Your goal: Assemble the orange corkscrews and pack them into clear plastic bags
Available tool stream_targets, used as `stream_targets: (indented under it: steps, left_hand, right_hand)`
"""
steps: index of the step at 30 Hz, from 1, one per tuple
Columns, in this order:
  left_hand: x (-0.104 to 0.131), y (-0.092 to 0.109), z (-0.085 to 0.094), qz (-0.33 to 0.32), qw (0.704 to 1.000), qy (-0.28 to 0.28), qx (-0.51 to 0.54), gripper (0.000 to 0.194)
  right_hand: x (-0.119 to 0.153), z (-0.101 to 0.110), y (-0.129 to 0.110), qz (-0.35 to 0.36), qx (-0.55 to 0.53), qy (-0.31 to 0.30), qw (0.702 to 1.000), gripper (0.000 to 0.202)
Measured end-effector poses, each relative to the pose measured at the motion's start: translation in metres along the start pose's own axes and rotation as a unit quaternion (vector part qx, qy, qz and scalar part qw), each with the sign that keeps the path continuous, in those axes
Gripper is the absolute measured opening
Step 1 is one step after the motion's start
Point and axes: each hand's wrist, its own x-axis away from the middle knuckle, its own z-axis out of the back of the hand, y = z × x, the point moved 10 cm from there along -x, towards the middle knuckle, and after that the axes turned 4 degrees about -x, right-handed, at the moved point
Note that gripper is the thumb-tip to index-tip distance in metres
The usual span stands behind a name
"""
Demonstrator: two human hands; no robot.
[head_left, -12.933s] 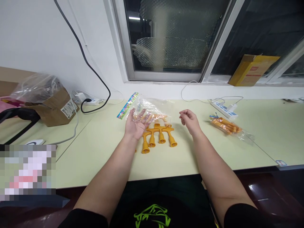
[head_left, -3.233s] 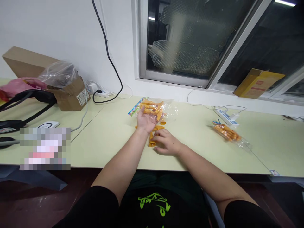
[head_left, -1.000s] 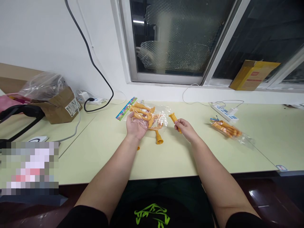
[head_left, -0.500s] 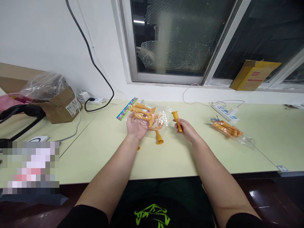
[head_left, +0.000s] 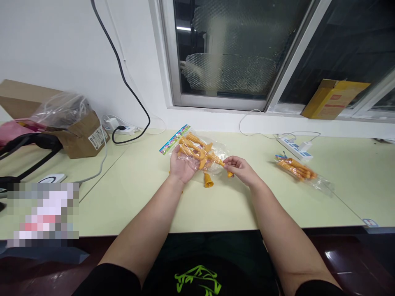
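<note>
A clear plastic bag with a colourful header (head_left: 174, 140) and several orange plastic pieces (head_left: 197, 149) inside rests on my left hand (head_left: 182, 166), palm up beneath it, the thumb over its edge. My right hand (head_left: 240, 168) pinches an orange plastic piece (head_left: 230, 174) at the bag's right end. That piece reaches partly into the bag, and its far part is hard to tell from the others. Below the bag an orange bell-shaped piece (head_left: 208, 181) lies on the table.
On the pale green table (head_left: 210, 213), a second bag of orange pieces (head_left: 296, 167) lies at the right, near a power strip (head_left: 294, 149). A cardboard box (head_left: 82, 137) and black frame (head_left: 40, 144) stand left. A yellow box (head_left: 335, 100) leans at the window.
My right hand has brought its orange piece left to the bag's end, with part of the piece now in the bag. My left hand and the bag have shifted slightly right.
</note>
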Motion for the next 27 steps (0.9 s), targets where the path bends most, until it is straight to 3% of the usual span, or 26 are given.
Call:
stream_targets:
  steps: [5,15,18,24,27]
  left_hand:
    - [0.000,-0.006,-0.001,0.015,1.000,-0.010,-0.001,0.051]
    - [0.005,-0.027,-0.008,0.047,0.998,-0.025,-0.033,0.049]
    - [0.006,-0.028,-0.008,0.052,0.998,-0.025,-0.033,0.050]
    - [0.002,-0.029,-0.003,0.053,0.998,-0.032,-0.023,0.052]
    - [0.001,-0.034,-0.003,0.066,0.997,-0.036,-0.021,0.055]
  right_hand:
    - [-0.001,0.000,-0.005,0.023,-0.080,0.028,0.996,0.041]
    - [0.007,-0.037,-0.002,-0.007,-0.077,-0.058,0.995,0.042]
    - [0.007,-0.031,-0.005,-0.013,-0.086,-0.046,0.995,0.044]
    - [0.001,-0.001,-0.004,-0.012,-0.184,0.069,0.980,0.038]
    - [0.000,0.001,-0.002,-0.020,-0.217,0.083,0.973,0.038]
